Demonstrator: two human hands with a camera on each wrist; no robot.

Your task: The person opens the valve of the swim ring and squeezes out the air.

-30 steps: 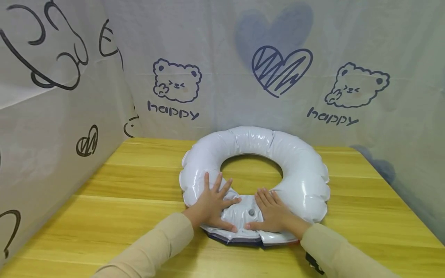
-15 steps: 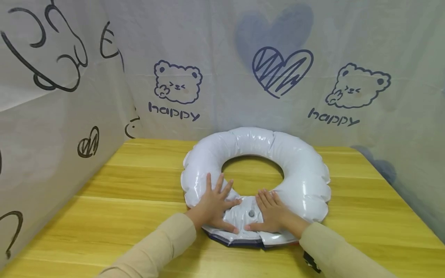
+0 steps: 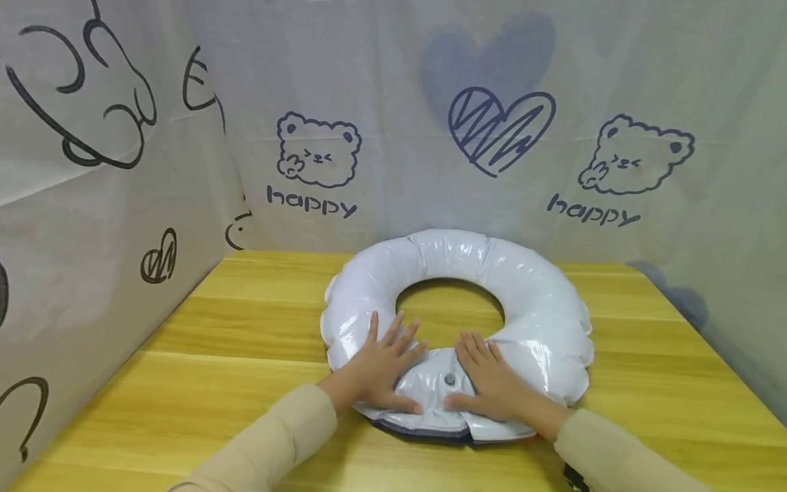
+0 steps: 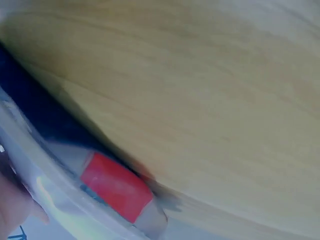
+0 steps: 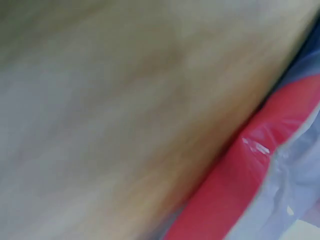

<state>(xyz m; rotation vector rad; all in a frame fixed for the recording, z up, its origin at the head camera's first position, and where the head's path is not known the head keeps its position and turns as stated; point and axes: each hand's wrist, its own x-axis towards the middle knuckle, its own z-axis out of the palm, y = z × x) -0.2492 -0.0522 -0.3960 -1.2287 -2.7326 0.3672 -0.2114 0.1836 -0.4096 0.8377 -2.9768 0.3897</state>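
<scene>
A white inflatable swim ring [image 3: 547, 328] lies flat on the table, puffed up at the back and sides and sagging at the front. Its small grey valve [image 3: 450, 379] sits between the two hands. My left hand [image 3: 381, 369] rests with spread, straight fingers on the ring's front left part. On the front right, my right hand [image 3: 492, 383] lies flat, its fingers close together and its thumb out towards the valve. Red and dark blue patches on the ring's underside [image 4: 117, 187] show in the left wrist view, and a red band [image 5: 225, 185] in the right.
The wood-grain table [image 3: 246, 328] extends around the ring on all sides. A pale cloth [image 3: 393, 102] with drawn bears and hearts hangs behind it, and another cloth wall [image 3: 92, 225] stands at the left. The ring's back nearly reaches the rear cloth.
Both hands have eased slightly on the ring, and the front between them looks a little fuller. My right hand has shifted slightly right. The whole view has moved slightly downward.
</scene>
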